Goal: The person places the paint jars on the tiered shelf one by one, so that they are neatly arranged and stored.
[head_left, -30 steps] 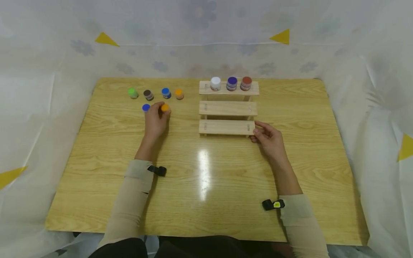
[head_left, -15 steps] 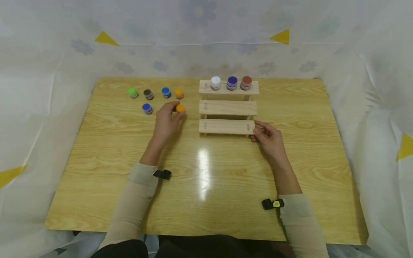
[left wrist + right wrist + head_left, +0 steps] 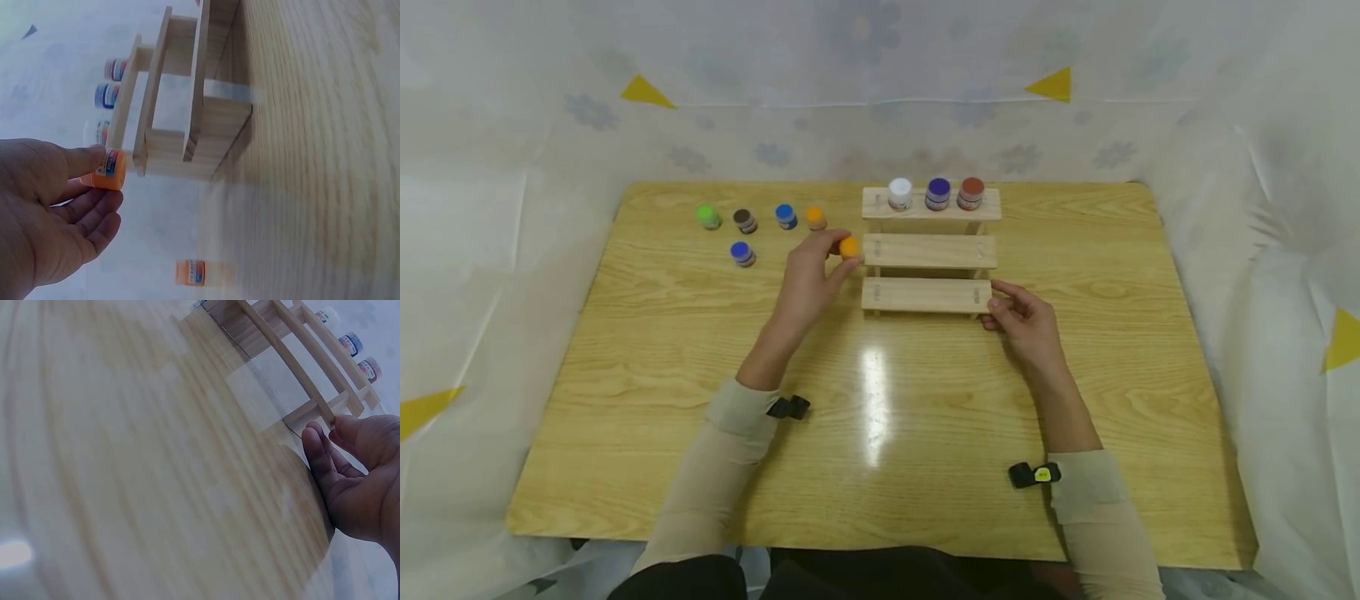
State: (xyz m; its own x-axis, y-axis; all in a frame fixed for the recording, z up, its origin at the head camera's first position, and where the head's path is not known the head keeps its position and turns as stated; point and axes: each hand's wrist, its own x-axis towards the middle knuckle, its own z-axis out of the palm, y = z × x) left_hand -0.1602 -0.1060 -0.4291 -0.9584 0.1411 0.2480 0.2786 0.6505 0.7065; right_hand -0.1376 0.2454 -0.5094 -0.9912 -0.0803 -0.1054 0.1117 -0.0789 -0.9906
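Observation:
My left hand (image 3: pixel 811 279) pinches a small orange paint jar (image 3: pixel 849 247) between thumb and fingers, beside the left end of the middle step. In the left wrist view that jar (image 3: pixel 107 170) shows its printed label, with the fingers below curled. A three-step wooden display rack (image 3: pixel 928 296) stands on the table. My right hand (image 3: pixel 1026 325) grips the right end of its lowest step; in the right wrist view the thumb lies at the board's corner and the fingers reach under it. On the top step sit a white jar (image 3: pixel 900 193), a purple jar (image 3: pixel 937 193) and a reddish-brown jar (image 3: pixel 971 193).
Left of the rack on the table (image 3: pixel 880 492) stand a green jar (image 3: pixel 708 217), a dark brown jar (image 3: pixel 745 221), a blue jar (image 3: pixel 786 217), another orange jar (image 3: pixel 816 218) and a darker blue jar (image 3: pixel 742 254). A pale flowered sheet (image 3: pixel 850 142) hangs behind.
My left hand has carried the orange jar rightward from beside the darker blue jar to the rack's left side. The right hand stays at the lowest step.

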